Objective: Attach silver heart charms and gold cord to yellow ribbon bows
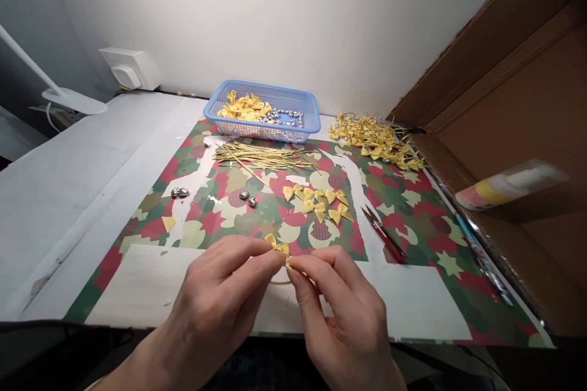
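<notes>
My left hand [220, 299] and my right hand [342, 311] meet near the table's front edge, both pinched on a small yellow ribbon bow [277, 247]. A thin gold wire loop [279, 281] hangs just below the fingertips. Several loose yellow bows [318, 200] lie on the patterned paper [403, 195] a little beyond the hands. A bundle of gold wires [263, 157] lies further back. Small silver beads [248, 198] sit left of the bows.
A blue basket [300, 128] with bows and silver beads stands at the back. A pile of finished bows [376, 137] lies to its right. Red scissors [384, 234] rest right of the hands. A glue tube [504, 186] lies on brown cardboard at right; a white lamp [68, 99] stands at left.
</notes>
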{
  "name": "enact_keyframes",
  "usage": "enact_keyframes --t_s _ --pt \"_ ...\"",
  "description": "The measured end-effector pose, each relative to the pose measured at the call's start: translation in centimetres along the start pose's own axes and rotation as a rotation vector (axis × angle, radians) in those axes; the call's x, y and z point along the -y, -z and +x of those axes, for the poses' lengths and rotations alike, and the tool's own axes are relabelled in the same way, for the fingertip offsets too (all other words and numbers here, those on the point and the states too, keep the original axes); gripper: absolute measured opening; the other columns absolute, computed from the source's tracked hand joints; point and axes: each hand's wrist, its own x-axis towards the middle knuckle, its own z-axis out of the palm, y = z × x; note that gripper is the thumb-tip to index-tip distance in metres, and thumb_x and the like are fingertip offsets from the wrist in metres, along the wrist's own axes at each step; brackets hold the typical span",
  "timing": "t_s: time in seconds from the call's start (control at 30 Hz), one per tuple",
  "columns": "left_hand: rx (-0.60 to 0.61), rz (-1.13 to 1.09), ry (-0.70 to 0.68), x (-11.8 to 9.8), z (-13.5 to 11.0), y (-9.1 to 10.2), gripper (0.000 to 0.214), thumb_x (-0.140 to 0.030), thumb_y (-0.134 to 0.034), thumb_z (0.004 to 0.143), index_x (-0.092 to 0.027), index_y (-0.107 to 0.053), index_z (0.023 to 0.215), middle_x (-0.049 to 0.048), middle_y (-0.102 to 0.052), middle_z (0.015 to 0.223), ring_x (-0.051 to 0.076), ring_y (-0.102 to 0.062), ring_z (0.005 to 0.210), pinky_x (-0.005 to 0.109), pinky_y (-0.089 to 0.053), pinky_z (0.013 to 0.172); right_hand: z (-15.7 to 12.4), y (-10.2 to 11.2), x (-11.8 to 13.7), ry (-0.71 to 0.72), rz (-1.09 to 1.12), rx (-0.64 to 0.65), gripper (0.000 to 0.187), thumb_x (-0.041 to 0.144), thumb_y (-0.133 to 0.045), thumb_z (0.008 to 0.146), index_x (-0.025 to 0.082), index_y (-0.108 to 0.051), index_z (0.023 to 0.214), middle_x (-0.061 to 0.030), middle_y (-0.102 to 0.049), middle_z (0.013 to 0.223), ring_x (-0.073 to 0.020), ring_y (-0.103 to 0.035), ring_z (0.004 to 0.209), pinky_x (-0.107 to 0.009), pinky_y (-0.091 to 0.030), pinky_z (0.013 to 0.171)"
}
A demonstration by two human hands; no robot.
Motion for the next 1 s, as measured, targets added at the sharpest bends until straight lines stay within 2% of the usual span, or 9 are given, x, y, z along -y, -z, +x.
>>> enact_keyframes --t_s 0.1,0.27,0.4,0.5,0.63,0.77,0.9,1.0 --pt "0.022 -0.102 0.062 -0.4 0.2 0.1 0.026 0.003 -0.061 0.095 -0.018 -0.070 0.108 0.0055 -0.074 0.093 0.015 -0.071 0.077 0.022 -0.059 0.069 0.1 0.2 -0.1 0.019 -0.008 0.016 0.025 -0.002 -0.058 0.097 0.019 -0.067 0.106 -0.0047 -0.063 0.089 -0.0152 -0.067 0.075 -0.026 -0.057 0.068" --pt "0.154 -0.402 0.307 -0.7 0.4 0.3 0.023 -0.002 -0.061 0.099 -0.021 -0.072 0.106 0.0015 -0.073 0.091 0.013 -0.071 0.075 0.020 -0.058 0.067 0.2 0.9 -0.3 -0.061 0.080 0.169 0.021 0.002 -0.051 0.101 0.019 -0.064 0.102 -0.0033 -0.058 0.089 -0.0137 -0.060 0.074 -0.025 -0.052 0.066" --pt "0.227 -0.466 0.417 -0.6 0.5 0.5 0.019 -0.010 -0.060 0.103 -0.023 -0.073 0.098 -0.0012 -0.072 0.084 0.013 -0.069 0.074 0.022 -0.054 0.066 0.5 1.0 -0.4 -0.060 0.011 0.193 0.022 0.006 -0.045 0.102 0.019 -0.062 0.096 -0.0040 -0.056 0.087 -0.0165 -0.056 0.073 -0.028 -0.048 0.062" --pt "0.245 -0.460 0.435 -0.5 0.4 0.3 0.017 -0.012 -0.061 0.104 -0.024 -0.071 0.098 -0.0032 -0.073 0.083 0.012 -0.068 0.073 0.022 -0.053 0.066 1.0 1.3 -0.3 -0.036 -0.073 0.278 0.026 0.002 -0.042 0.100 0.018 -0.061 0.095 -0.0053 -0.057 0.088 -0.0172 -0.057 0.073 -0.028 -0.048 0.062" --pt "0.249 -0.436 0.455 -0.2 0.0 0.1 0.022 -0.009 -0.064 0.101 -0.028 -0.069 0.113 -0.0053 -0.077 0.091 0.012 -0.072 0.078 0.022 -0.055 0.072 1.5 1.8 -0.2 0.014 -0.177 0.310 0.027 0.002 -0.038 0.098 0.018 -0.060 0.093 -0.0061 -0.057 0.086 -0.0172 -0.055 0.067 -0.028 -0.046 0.058" --pt "0.271 -0.425 0.440 -0.1 -0.1 0.2 0.018 -0.010 -0.062 0.103 -0.026 -0.071 0.105 -0.0031 -0.076 0.089 0.014 -0.070 0.077 0.025 -0.054 0.070 1.5 1.9 -0.1 0.036 -0.211 0.335 0.027 0.002 -0.039 0.098 0.018 -0.060 0.093 -0.0064 -0.057 0.086 -0.0179 -0.055 0.066 -0.029 -0.045 0.058" --pt "0.279 -0.445 0.439 -0.2 0.2 0.2 0.020 -0.012 -0.057 0.106 -0.023 -0.071 0.097 -0.0008 -0.072 0.084 0.016 -0.066 0.074 0.027 -0.052 0.067 1.0 1.7 -0.2 0.000 -0.154 0.353 0.026 0.004 -0.039 0.100 0.019 -0.060 0.094 -0.0066 -0.057 0.089 -0.0177 -0.055 0.069 -0.029 -0.046 0.059" --pt "0.273 -0.478 0.487 -0.3 0.4 0.3 0.019 -0.018 -0.060 0.105 -0.023 -0.071 0.091 -0.0011 -0.070 0.079 0.015 -0.065 0.071 0.025 -0.052 0.064 0.7 1.6 -0.7 -0.067 -0.002 0.268 0.026 0.009 -0.040 0.105 0.020 -0.063 0.105 -0.0054 -0.059 0.094 -0.0166 -0.060 0.076 -0.028 -0.050 0.065"
